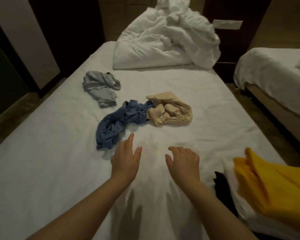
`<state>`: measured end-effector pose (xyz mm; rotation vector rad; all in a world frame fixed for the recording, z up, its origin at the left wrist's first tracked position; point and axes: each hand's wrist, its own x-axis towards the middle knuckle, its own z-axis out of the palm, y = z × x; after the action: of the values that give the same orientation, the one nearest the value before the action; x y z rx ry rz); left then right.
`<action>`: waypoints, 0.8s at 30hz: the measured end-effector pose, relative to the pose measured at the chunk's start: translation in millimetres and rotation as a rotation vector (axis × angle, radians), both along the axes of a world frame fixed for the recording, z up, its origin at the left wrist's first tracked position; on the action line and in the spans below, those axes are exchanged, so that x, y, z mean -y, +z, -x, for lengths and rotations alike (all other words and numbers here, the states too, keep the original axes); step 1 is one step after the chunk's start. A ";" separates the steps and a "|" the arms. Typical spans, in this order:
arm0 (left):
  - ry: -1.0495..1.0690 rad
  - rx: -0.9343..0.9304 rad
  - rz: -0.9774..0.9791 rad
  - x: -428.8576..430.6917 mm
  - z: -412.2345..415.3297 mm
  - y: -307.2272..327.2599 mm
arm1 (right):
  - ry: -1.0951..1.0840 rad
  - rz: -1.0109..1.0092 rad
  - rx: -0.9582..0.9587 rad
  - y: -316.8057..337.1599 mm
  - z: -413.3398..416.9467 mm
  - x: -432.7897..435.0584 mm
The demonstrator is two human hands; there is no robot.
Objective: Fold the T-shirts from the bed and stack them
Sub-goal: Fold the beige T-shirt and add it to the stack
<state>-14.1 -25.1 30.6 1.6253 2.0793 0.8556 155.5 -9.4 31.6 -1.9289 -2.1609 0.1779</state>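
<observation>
Empty hands over the bed (42,170), crumpled shirts ahead.
The grey T-shirt (100,88) sits beyond-left of the blue T-shirt (118,123), whose long axis slants toward the nearer left hand (126,159), fingers straight; the beige T-shirt (170,111) touches its right end; the right hand (184,161) hangs relaxed, farther off.

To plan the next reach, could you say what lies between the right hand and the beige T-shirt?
Head view: only bare sheet between right hand and beige T-shirt.

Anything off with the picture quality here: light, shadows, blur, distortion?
Head view: dim, warm light; the left hand and right hand throw dark finger shadows on the bed; the yellow garment at the right edge looks blurred; the wide angle bows the bed's edges.
</observation>
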 end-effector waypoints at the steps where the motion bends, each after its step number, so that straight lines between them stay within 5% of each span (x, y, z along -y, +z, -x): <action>1: -0.003 -0.053 0.012 -15.1 10.2 -7.2 | -0.011 0.030 -0.027 -6.9 6.7 -20.0; 7: -0.090 -0.267 0.086 -111.8 33.3 -67.2 | -0.079 0.119 -0.174 -65.2 45.1 -125.3; 11: -0.121 -0.309 0.007 -142.2 29.4 -121.8 | -0.120 -0.048 -0.176 -110.8 55.4 -161.7; 19: -0.125 -0.339 -0.148 -201.8 30.0 -141.8 | -0.154 -0.228 -0.136 -137.2 56.6 -223.0; 24: -0.132 -0.213 -0.103 -190.1 30.7 -136.5 | -0.173 -0.226 -0.285 -131.1 53.1 -208.1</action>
<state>-44.8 165.0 -105.9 1.9613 2.0663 0.7866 102.4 198.7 -99.5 -1.8253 -1.7450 0.1579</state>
